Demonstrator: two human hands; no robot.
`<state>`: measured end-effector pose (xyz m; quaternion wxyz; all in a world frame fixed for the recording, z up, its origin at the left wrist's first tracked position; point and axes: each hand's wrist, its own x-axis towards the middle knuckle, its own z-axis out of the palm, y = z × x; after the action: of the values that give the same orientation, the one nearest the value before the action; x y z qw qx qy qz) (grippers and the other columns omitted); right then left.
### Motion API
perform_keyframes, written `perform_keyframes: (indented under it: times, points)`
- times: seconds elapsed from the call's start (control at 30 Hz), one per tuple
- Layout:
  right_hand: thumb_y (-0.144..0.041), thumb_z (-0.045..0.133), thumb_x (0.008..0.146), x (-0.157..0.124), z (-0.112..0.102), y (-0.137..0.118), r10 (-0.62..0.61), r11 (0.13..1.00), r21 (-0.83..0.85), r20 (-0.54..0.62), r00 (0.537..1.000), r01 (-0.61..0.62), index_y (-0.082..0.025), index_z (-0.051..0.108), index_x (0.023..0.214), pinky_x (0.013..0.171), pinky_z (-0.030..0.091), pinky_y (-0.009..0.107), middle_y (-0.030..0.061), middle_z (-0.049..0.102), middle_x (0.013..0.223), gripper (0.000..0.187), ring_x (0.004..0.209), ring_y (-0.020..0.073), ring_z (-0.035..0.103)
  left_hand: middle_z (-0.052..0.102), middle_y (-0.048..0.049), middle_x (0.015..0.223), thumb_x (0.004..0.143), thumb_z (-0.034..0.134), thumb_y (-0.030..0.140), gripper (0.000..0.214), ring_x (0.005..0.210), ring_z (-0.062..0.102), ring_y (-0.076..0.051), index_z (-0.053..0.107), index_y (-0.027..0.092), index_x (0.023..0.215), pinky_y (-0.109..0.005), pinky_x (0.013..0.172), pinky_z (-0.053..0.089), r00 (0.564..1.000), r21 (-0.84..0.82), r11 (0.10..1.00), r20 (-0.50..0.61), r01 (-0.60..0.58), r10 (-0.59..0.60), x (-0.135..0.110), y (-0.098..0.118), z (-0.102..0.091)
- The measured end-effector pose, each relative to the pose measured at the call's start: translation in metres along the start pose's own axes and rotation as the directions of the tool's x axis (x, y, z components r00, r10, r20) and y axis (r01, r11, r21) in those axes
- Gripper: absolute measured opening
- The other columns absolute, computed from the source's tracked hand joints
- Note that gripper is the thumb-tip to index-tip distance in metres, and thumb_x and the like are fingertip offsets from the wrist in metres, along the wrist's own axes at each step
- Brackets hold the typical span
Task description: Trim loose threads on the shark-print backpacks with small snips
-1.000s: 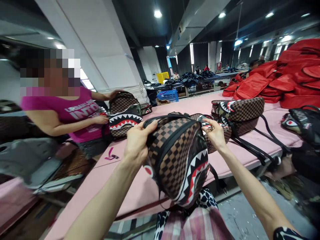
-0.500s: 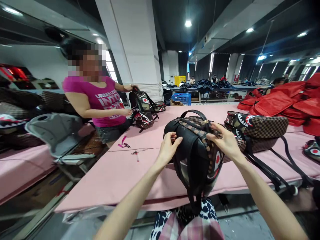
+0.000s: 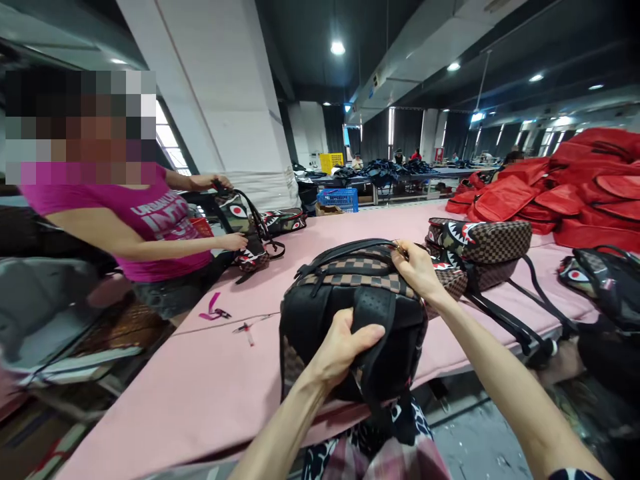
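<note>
A backpack (image 3: 320,320) with black padded back and brown check trim stands on the pink-covered table in front of me, its back panel facing me. My left hand (image 3: 343,350) is closed on its black shoulder strap (image 3: 375,313), thumb laid across the padding. At the top right edge, my right hand (image 3: 417,270) pinches the bag, close to one end of the top band. A small brassy metal piece shows at those fingertips; whether it is a zipper pull or a buckle is unclear. The bag's front is turned away.
Checked shark-print backpacks (image 3: 500,250) lie to the right, straps trailing over the edge. Red bags (image 3: 565,193) are heaped behind. Across the table, a co-worker (image 3: 150,220) handles another backpack (image 3: 240,227). A pink ribbon (image 3: 211,307) and a small cutter-like tool (image 3: 247,330) lie left.
The backpack has turned so its back panel faces me more fully. My left hand has moved down onto the strap; my right hand has closed at the top edge. My view has swung right.
</note>
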<state>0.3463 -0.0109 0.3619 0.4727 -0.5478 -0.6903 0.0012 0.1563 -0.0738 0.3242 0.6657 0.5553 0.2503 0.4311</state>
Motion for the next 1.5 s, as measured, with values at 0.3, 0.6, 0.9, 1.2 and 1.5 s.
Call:
perform_keyframes:
  times: [0.3,0.6,0.9,1.2,1.5]
  points:
    - [-0.031,0.046,0.081,0.01,0.008,0.023,-0.026,0.983,0.179,-0.004,1.0,0.026,-0.018,0.062,0.083,0.065,0.04,0.025,-0.0001,0.061,0.074,0.021,0.069,0.015,0.054,0.066,-0.006,0.082,0.076,0.058,0.039,0.033,0.072,0.06,-0.017,0.063,0.011,0.093,-0.026,0.065,0.049,0.994,0.416,0.907,-0.056,-0.062,0.094,-0.008,-0.011,0.019]
    - [-0.038,0.053,0.082,0.005,-0.034,0.032,-0.215,0.971,0.134,0.11,0.97,0.2,-0.02,0.063,0.105,0.069,0.047,0.027,0.0034,0.066,0.09,0.03,0.081,0.0189,0.061,0.062,-0.0039,0.077,0.08,0.053,0.041,0.025,0.067,0.058,-0.016,0.058,0.017,0.085,-0.026,0.059,0.049,0.707,0.838,0.544,-0.412,0.046,0.575,-0.054,0.022,-0.036]
    - [-0.038,0.055,0.079,0.025,-0.02,-0.082,-0.431,0.621,-0.502,0.423,0.797,0.602,-0.033,0.06,0.115,0.055,0.036,0.026,0.0009,0.065,0.111,0.036,0.076,0.0196,0.064,0.065,-0.0076,0.082,0.079,0.051,0.05,0.043,0.077,0.06,-0.019,0.061,0.011,0.093,-0.027,0.068,0.048,0.913,0.435,0.9,-0.376,0.023,0.159,-0.056,-0.002,0.004]
    - [-0.013,0.052,0.07,0.019,-0.012,-0.065,-0.392,0.701,-0.546,0.244,0.887,0.46,-0.029,0.069,0.098,0.057,0.033,0.025,-0.0017,0.071,0.091,0.037,0.077,0.0164,0.065,0.068,-0.0142,0.078,0.083,0.047,0.036,0.037,0.074,0.065,-0.023,0.066,0.006,0.09,-0.03,0.068,0.051,0.971,0.7,0.678,0.1,-0.224,0.218,-0.039,0.001,0.01]
    - [-0.023,0.054,0.077,0.025,-0.026,-0.048,-0.356,0.735,-0.537,0.214,0.91,0.414,-0.028,0.07,0.095,0.06,0.036,0.025,0.0001,0.072,0.089,0.025,0.076,0.0177,0.064,0.067,-0.0165,0.069,0.09,0.039,0.032,0.04,0.063,0.066,-0.026,0.066,0.005,0.08,-0.03,0.056,0.051,0.887,0.872,0.217,0.383,-0.44,0.258,-0.019,-0.007,0.027]
